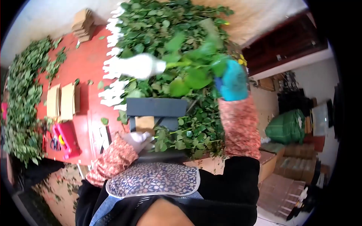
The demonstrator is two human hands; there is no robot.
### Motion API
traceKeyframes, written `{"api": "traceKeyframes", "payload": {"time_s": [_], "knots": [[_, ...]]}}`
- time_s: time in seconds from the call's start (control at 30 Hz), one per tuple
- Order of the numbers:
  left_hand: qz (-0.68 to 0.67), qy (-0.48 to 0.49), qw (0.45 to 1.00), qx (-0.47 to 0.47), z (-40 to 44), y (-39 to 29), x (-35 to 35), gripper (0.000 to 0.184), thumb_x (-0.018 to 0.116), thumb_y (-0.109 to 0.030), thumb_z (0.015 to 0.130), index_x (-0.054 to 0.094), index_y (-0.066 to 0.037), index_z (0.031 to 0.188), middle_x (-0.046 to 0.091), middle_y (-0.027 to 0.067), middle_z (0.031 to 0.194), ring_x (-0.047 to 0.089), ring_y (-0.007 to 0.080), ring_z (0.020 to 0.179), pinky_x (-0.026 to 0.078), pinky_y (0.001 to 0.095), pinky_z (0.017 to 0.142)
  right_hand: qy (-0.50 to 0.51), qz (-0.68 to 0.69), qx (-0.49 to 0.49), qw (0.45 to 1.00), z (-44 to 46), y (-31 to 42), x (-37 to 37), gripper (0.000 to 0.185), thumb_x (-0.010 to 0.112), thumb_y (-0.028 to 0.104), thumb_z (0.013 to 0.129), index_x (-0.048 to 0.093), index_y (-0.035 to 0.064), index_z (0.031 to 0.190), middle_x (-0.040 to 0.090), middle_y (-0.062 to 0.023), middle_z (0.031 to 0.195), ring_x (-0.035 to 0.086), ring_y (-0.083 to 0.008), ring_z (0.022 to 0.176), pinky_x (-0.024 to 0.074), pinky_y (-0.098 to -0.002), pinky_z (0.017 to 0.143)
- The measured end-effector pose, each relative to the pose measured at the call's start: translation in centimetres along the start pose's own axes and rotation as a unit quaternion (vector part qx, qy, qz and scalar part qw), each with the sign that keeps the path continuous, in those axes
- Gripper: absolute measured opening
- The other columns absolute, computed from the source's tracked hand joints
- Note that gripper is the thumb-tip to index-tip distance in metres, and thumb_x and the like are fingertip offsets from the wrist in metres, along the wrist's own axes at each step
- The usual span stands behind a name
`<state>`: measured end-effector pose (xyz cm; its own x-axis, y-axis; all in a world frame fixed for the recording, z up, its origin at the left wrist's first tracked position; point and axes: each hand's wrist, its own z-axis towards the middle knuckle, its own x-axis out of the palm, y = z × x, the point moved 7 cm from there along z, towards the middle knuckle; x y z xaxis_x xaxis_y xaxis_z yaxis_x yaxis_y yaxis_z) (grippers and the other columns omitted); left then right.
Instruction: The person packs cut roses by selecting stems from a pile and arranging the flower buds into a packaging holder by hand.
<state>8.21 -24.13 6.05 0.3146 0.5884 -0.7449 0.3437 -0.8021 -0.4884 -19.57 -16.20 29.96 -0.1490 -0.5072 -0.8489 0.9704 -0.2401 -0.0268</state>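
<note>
My right hand point(232, 81), in a blue glove, is closed around the stem of a rose point(188, 71). The rose lies sideways above the leaf pile, with broad green leaves and a white net sleeve point(141, 66) over its head, smeared by motion. My left hand point(137, 140), in a pale glove, is low beside a dark grey box-like stand point(156, 107). Its fingers are closed at the end of a leafy stem point(169, 139) that points right; the flower end is hidden. A brown cardboard piece point(144, 123) sits in the stand.
Sleeved roses point(113, 67) lie in a big pile, their leaves point(169, 22) to the right. On the red table point(90, 52) are folded cardboard pieces point(62, 101), a pink case point(67, 140), scissors point(55, 144) and more foliage point(24, 90). A green sack point(286, 126) and cartons point(296, 167) stand right.
</note>
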Motion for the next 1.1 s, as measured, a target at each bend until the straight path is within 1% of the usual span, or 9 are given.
{"api": "traceKeyframes", "payload": {"time_s": [0.07,0.13,0.27,0.33,0.4,0.5,0.63,0.77,1.1], "knots": [[-0.130,-0.058,0.988,0.054,0.4,1.0,1.1,0.036,0.050,-0.036,0.094,0.060,-0.014,0.121,0.069,0.0105,0.087,0.067,0.0296,0.074,0.053,0.0399,0.065,0.089,0.066,-0.033,0.993,0.5,0.9,-0.2,0.035,0.064,0.001,0.069,0.060,0.0095,0.103,0.058,-0.0120,0.084,0.057,-0.0347,0.072,0.0453,-0.0445,0.062],[-0.333,-0.019,0.943,-0.015,1.0,1.9,2.5,0.026,0.058,-0.033,0.093,0.064,-0.009,0.096,0.065,0.0114,0.077,0.065,0.0287,0.071,0.050,0.0407,0.062,0.067,0.078,-0.093,0.990,0.0,5.4,-1.6,0.029,0.062,0.000,0.068,0.059,0.0092,0.095,0.057,-0.0108,0.075,0.057,-0.0337,0.066,0.0452,-0.0433,0.059],[-0.144,-0.112,0.971,0.157,-0.1,-0.7,-1.9,0.020,0.066,-0.017,0.084,0.064,-0.007,0.102,0.067,0.0079,0.085,0.066,0.0248,0.076,0.052,0.0370,0.067,0.253,0.078,-0.140,0.954,-6.5,8.6,3.3,0.020,0.060,0.006,0.069,0.058,0.0099,0.089,0.053,-0.0099,0.075,0.054,-0.0307,0.061,0.0430,-0.0423,0.055],[-0.305,-0.098,0.936,0.149,0.8,1.1,1.7,0.023,0.052,-0.019,0.092,0.068,-0.010,0.106,0.068,0.0116,0.088,0.065,0.0307,0.072,0.051,0.0385,0.066,0.303,0.100,-0.125,0.939,-11.1,8.1,5.6,0.022,0.062,0.009,0.071,0.060,0.0101,0.093,0.052,-0.0098,0.073,0.053,-0.0311,0.060,0.0431,-0.0427,0.054],[-0.215,-0.179,0.941,0.190,-0.2,0.6,0.2,0.023,0.053,-0.016,0.092,0.066,-0.011,0.110,0.069,0.0113,0.089,0.066,0.0283,0.080,0.051,0.0363,0.071,0.340,0.075,-0.107,0.931,-14.7,7.7,7.1,0.023,0.062,0.008,0.072,0.061,0.0097,0.095,0.052,-0.0105,0.075,0.055,-0.0311,0.062,0.0434,-0.0431,0.054],[-0.409,-0.044,0.907,0.086,0.3,1.0,0.8,0.027,0.054,-0.015,0.092,0.064,-0.011,0.117,0.069,0.0134,0.099,0.067,0.0271,0.089,0.052,0.0335,0.079,0.340,0.091,-0.082,0.932,-17.2,7.0,8.4,0.023,0.063,0.009,0.072,0.060,0.0108,0.095,0.053,-0.0101,0.077,0.056,-0.0309,0.064,0.0434,-0.0441,0.055],[-0.308,-0.004,0.951,0.029,0.4,2.1,1.8,0.028,0.057,-0.015,0.090,0.063,-0.009,0.117,0.069,0.0135,0.099,0.067,0.0276,0.090,0.053,0.0341,0.081,0.407,0.051,-0.042,0.911,-19.1,5.9,11.3,0.030,0.065,0.012,0.071,0.058,0.0115,0.100,0.055,-0.0099,0.080,0.058,-0.0310,0.067,0.0451,-0.0448,0.058],[-0.164,-0.162,0.965,0.122,0.0,2.0,1.6,0.027,0.060,-0.014,0.086,0.063,-0.008,0.112,0.064,0.0123,0.107,0.064,0.0305,0.094,0.052,0.0363,0.081,0.430,0.032,-0.060,0.900,-20.1,7.4,13.1,0.033,0.067,0.015,0.071,0.057,0.0120,0.102,0.059,-0.0106,0.086,0.060,-0.0303,0.068,0.0484,-0.0433,0.060],[-0.146,-0.199,0.967,0.068,-0.5,2.0,-0.6,0.049,0.071,-0.021,0.075,0.055,-0.009,0.119,0.053,0.0117,0.108,0.061,0.0327,0.092,0.052,0.0410,0.079,0.451,0.040,-0.049,0.890,-20.6,7.4,14.1,0.029,0.065,0.018,0.073,0.058,0.0127,0.101,0.061,-0.0101,0.088,0.062,-0.0298,0.068,0.0487,-0.0431,0.064]]}}
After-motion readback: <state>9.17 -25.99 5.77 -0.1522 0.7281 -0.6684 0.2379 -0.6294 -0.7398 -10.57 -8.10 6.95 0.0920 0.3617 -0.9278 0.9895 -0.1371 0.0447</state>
